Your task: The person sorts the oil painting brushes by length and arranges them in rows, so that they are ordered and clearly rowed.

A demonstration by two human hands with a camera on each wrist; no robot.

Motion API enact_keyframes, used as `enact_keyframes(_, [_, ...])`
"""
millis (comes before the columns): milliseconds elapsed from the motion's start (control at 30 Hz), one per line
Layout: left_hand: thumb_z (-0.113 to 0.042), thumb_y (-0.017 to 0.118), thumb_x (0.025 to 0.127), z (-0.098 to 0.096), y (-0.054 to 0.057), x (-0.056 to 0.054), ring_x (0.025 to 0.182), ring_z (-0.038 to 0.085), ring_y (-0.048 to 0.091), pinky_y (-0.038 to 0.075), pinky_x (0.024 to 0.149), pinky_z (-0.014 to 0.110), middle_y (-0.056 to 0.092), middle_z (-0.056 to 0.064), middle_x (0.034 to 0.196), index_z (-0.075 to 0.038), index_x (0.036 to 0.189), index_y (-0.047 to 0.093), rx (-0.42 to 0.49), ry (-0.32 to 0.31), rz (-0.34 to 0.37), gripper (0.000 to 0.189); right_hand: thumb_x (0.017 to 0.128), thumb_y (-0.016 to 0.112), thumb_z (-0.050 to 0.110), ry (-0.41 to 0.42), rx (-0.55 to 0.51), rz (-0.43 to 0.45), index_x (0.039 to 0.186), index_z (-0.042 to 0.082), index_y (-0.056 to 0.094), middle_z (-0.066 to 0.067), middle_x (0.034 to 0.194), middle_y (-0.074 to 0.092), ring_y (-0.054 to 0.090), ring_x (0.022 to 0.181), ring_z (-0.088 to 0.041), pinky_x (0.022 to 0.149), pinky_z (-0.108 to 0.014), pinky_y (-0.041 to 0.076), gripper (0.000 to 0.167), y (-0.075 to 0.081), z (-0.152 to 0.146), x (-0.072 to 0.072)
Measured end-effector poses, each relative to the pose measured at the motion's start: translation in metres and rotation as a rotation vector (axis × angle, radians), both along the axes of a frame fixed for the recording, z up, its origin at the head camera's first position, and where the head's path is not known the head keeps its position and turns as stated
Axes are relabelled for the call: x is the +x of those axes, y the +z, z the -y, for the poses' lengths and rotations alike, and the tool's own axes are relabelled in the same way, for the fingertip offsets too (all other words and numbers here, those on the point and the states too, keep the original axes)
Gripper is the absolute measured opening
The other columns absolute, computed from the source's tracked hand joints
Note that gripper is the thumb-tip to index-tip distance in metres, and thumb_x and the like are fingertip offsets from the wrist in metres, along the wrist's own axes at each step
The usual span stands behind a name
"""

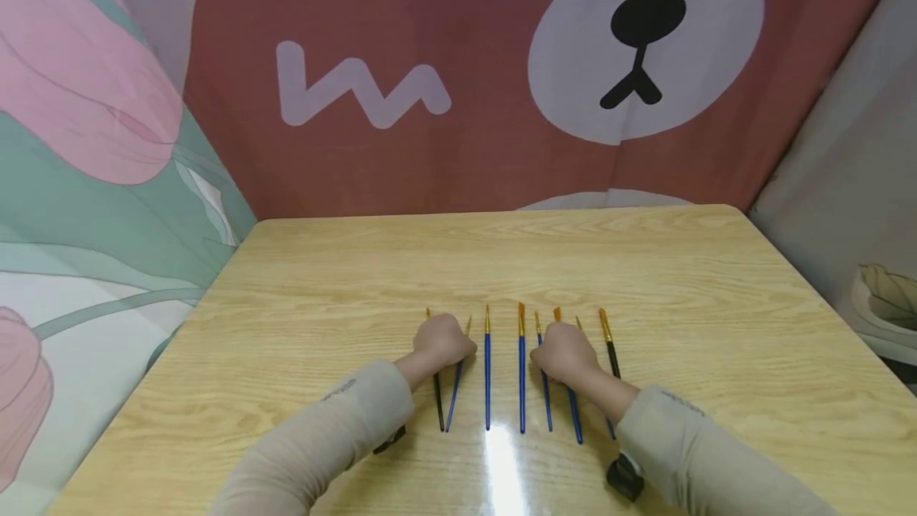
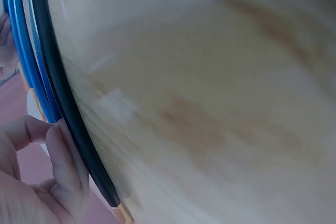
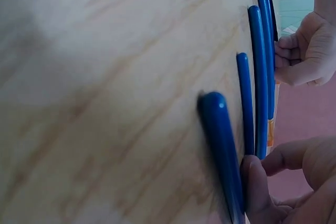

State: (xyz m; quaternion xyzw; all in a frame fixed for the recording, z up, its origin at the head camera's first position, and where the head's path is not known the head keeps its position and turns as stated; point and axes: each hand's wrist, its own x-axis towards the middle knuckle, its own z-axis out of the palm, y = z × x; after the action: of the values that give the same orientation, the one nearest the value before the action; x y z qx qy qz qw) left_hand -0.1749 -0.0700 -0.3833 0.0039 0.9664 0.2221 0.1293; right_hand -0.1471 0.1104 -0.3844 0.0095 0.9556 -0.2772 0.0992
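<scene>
A row of slim paintbrushes lies on the table, bristles toward the far side. My left hand point(image 1: 440, 341) pinches a thin blue paintbrush point(image 1: 454, 400), second from the left. Just left of it is a black-handled brush point(image 1: 438, 403), which runs beside my fingers point(image 2: 65, 166) in the left wrist view. My right hand point(image 1: 566, 353) pinches another thin blue brush point(image 3: 244, 98) between thumb and forefinger. A thicker blue brush point(image 1: 575, 420) passes beneath that hand. Between my hands lie two blue brushes, one left point(image 1: 488, 381) and one right point(image 1: 522, 381).
Right of my right hand are a slim blue brush point(image 1: 611, 429) and a black-handled brush point(image 1: 612, 358). The wood-grain table point(image 1: 344, 269) meets a printed red cloth point(image 1: 487, 158) at its far edge. Glare shows near the front.
</scene>
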Motion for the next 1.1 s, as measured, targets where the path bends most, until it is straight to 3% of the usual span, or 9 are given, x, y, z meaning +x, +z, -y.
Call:
enact_keyframes(167, [-0.016, 0.061, 0.070, 0.003, -0.002, -0.003, 0.037, 0.010, 0.037, 0.031, 0.033, 0.018, 0.040, -0.003, 0.042, -0.011, 0.047, 0.043, 0.104, 0.025, 0.039, 0.029, 0.073, 0.050, 0.004, 0.013, 0.013, -0.003, 0.043, 0.013, 0.036, 0.003, 0.036, 0.035, 0.030, 0.032, -0.008, 0.029, -0.015, 0.019, 0.034, -0.001, 0.001, -0.001])
enact_keyframes(367, [-0.010, 0.062, 0.071, 0.007, 0.001, -0.008, 0.044, 0.015, 0.053, 0.049, 0.045, 0.023, 0.056, 0.007, 0.055, -0.001, 0.064, 0.056, 0.271, 0.096, 0.112, 0.013, 0.070, 0.049, 0.003, 0.015, 0.019, -0.008, 0.045, 0.015, 0.032, 0.005, 0.041, 0.027, 0.021, 0.035, -0.007, 0.032, -0.015, 0.014, 0.033, -0.002, 0.003, -0.003])
enact_keyframes(467, [-0.006, 0.061, 0.070, 0.007, 0.001, -0.010, 0.044, 0.015, 0.054, 0.050, 0.047, 0.023, 0.056, 0.008, 0.056, 0.002, 0.066, 0.057, 0.333, 0.124, 0.146, 0.010, 0.069, 0.049, 0.003, 0.009, 0.012, -0.002, 0.045, 0.015, 0.032, 0.005, 0.040, 0.027, 0.021, 0.034, -0.007, 0.032, -0.015, 0.013, 0.032, -0.002, 0.003, -0.003])
enact_keyframes(700, [0.004, 0.057, 0.072, 0.007, -0.001, -0.016, 0.049, 0.017, 0.056, 0.053, 0.052, 0.025, 0.058, 0.012, 0.062, 0.009, 0.076, 0.058, 0.572, 0.168, 0.258, 0.006, 0.070, 0.049, 0.006, 0.022, 0.022, 0.005, 0.042, 0.015, 0.036, 0.005, 0.035, 0.032, 0.028, 0.031, -0.008, 0.030, -0.016, 0.016, 0.032, -0.001, 0.003, -0.002])
enact_keyframes(933, [0.008, 0.055, 0.073, 0.008, -0.001, -0.018, 0.050, 0.017, 0.058, 0.053, 0.053, 0.026, 0.060, 0.014, 0.064, 0.012, 0.085, 0.057, 0.652, 0.169, 0.303, 0.012, 0.073, 0.049, 0.006, 0.038, -0.008, 0.008, 0.042, 0.013, 0.037, 0.004, 0.034, 0.033, 0.032, 0.030, -0.009, 0.029, -0.015, 0.018, 0.034, 0.002, 0.003, 0.000])
enact_keyframes(1100, [0.008, 0.055, 0.074, 0.009, -0.003, -0.020, 0.049, 0.015, 0.057, 0.053, 0.053, 0.025, 0.059, 0.012, 0.063, 0.011, 0.082, 0.057, 0.678, 0.164, 0.326, 0.009, 0.076, 0.049, 0.007, 0.020, -0.050, 0.024, 0.042, 0.010, 0.039, -0.001, 0.035, 0.042, 0.045, 0.032, -0.013, 0.029, -0.016, 0.030, 0.035, 0.002, 0.001, 0.001])
